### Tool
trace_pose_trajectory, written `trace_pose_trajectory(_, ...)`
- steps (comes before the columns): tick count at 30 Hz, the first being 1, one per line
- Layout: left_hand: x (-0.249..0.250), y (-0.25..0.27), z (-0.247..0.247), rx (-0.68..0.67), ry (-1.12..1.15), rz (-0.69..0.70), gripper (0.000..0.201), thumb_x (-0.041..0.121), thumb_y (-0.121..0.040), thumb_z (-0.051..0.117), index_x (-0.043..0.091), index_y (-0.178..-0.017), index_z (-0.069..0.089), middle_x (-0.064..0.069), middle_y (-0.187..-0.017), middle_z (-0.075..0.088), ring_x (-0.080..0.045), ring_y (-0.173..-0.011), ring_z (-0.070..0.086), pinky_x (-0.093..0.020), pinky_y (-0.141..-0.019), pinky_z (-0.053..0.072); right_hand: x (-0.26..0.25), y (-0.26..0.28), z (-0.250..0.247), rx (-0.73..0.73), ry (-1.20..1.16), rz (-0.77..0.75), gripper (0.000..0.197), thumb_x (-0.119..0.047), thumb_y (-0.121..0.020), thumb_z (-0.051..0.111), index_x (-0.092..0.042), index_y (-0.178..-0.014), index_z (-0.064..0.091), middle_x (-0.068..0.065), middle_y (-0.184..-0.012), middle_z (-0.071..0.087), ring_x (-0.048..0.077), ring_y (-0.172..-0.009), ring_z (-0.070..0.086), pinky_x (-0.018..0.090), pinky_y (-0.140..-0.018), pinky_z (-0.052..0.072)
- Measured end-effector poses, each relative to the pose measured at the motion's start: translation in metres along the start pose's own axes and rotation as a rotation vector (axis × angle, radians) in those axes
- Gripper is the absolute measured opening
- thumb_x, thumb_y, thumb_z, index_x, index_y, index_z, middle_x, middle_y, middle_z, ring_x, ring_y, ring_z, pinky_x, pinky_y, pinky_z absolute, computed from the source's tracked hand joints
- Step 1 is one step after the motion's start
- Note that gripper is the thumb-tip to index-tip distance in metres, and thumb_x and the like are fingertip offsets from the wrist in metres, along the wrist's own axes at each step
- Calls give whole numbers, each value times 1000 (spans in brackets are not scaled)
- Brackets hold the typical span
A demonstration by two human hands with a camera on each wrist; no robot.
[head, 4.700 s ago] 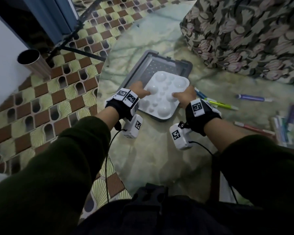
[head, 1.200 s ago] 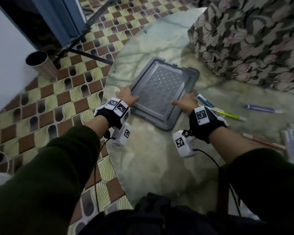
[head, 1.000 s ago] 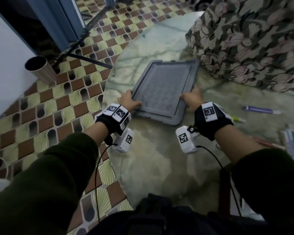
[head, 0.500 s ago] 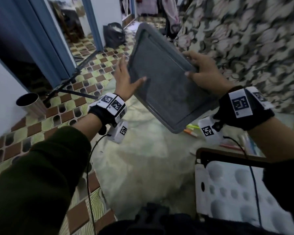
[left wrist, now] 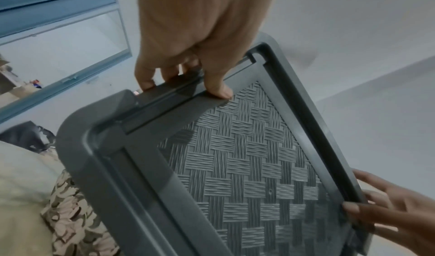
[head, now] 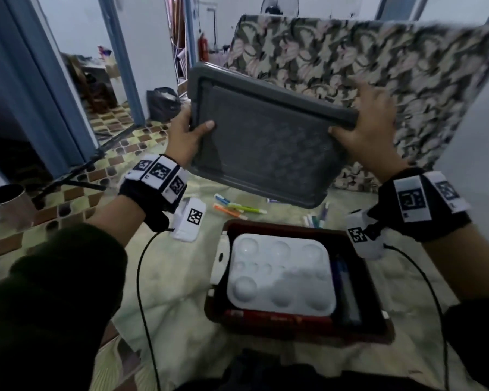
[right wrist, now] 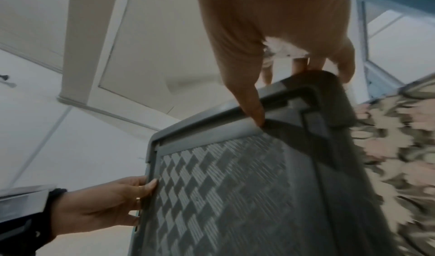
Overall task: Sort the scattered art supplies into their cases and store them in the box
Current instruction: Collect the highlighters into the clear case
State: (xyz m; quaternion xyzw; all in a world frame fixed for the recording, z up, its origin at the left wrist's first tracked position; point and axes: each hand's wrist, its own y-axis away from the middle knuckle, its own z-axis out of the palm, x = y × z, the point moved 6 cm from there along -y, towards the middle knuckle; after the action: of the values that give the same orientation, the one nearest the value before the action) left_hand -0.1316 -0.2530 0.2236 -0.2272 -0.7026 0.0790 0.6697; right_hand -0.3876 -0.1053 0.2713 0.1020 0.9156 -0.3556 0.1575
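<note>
A grey plastic lid (head: 266,142) with a woven-pattern face is held up in the air, tilted, above the table. My left hand (head: 185,134) grips its left edge, thumb on the patterned face (left wrist: 247,157). My right hand (head: 370,131) grips the right edge near a corner (right wrist: 235,195). Below it on the table sits a dark red box (head: 373,323) with a white paint palette (head: 283,277) lying inside. Beside the palette in the box is a dark bluish item (head: 346,289), too dim to name. Loose markers (head: 237,208) lie on the table beyond the box.
More pens (head: 318,218) lie near the box's far right. A floral cushion (head: 378,66) stands behind the lid. A metal cylinder (head: 3,201) and a black stand's legs (head: 76,179) are on the tiled floor at left.
Both hands took the grey lid by its sides, lifted it off the table and brought it toward me; it now hangs tilted above the dark red box with the palette.
</note>
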Motion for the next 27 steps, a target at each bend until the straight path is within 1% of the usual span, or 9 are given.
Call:
trace_pose_trajectory(4, 13, 42, 27, 28, 21, -17, 38, -3, -89, 51, -7, -126, 44, -18, -126, 54, -16, -105, 51, -11, -79, 48, 52, 50, -23, -27, -351, 139, 82, -11, -83, 68, -4, -146, 15, 19, -147, 26, 27, -135, 30, 24, -105, 29)
trace_pose_trajectory(6, 15, 62, 38, 24, 45, -31, 38, -2, -90, 50, -6, -128, 43, -16, -124, 54, -16, -105, 51, -9, -77, 48, 71, 78, -25, -60, -644, 240, 79, -5, -86, 63, -5, -146, 11, 14, -142, 38, 22, -128, 43, 21, -97, 44)
trace_pose_trajectory(8, 13, 83, 47, 21, 49, -68, 36, 0, -92, 49, -5, -128, 45, -18, -126, 55, -17, -105, 52, -11, -77, 49, 86, 106, -22, -75, -768, 340, 73, -7, -89, 58, -9, -146, 12, 8, -133, 47, 19, -119, 51, 20, -89, 50)
trace_pose_trajectory(11, -2, 110, 54, 39, 23, -184, 35, 7, -92, 52, -3, -125, 49, -18, -125, 57, -20, -105, 56, -21, -81, 50, 97, 141, -13, -82, -793, 360, 47, -6, -94, 50, -4, -138, 33, 12, -133, 49, 21, -118, 52, 12, -85, 48)
trace_pose_trajectory(13, -16, 122, 54, 4, -92, -235, 36, 14, -91, 57, 0, -123, 51, -17, -122, 59, -23, -108, 57, -27, -83, 47, 105, 155, -10, -37, -816, 422, 43, -4, -95, 48, -8, -136, 36, 15, -130, 51, 20, -111, 53, 21, -86, 48)
trace_pose_trajectory(16, -45, 140, 50, -231, -362, -322, 47, 30, -84, 65, 5, -122, 51, -13, -123, 58, -27, -111, 57, -34, -91, 47, 116, 167, -4, -20, -812, 531, 49, -1, -94, 47, -15, -140, 35, 2, -126, 53, 14, -107, 53, 27, -90, 46)
trace_pose_trajectory(19, -79, 165, 37, -479, -756, -424, 73, 47, -77, 68, 10, -134, 41, -15, -136, 43, -31, -125, 44, -44, -105, 39, 126, 176, 4, -61, -778, 613, 53, 2, -93, 47, -14, -143, 35, 11, -137, 50, 23, -119, 52, 39, -103, 43)
trace_pose_trajectory(22, -91, 183, 29, -551, -772, -462, 79, 40, -77, 70, 10, -140, 34, -18, -139, 32, -34, -128, 40, -43, -105, 39, 138, 187, 11, -110, -768, 714, 56, 1, -94, 46, -15, -145, 31, 17, -134, 51, 30, -119, 52, 38, -102, 41)
trace_pose_trajectory(27, -81, 189, 32, -565, -802, -340, 78, 25, -74, 76, 5, -138, 38, -18, -135, 35, -32, -120, 49, -34, -97, 41, 156, 198, 12, -115, -736, 801, 56, 1, -94, 46, -12, -146, 29, 11, -142, 44, 18, -108, 48, 32, -98, 38)
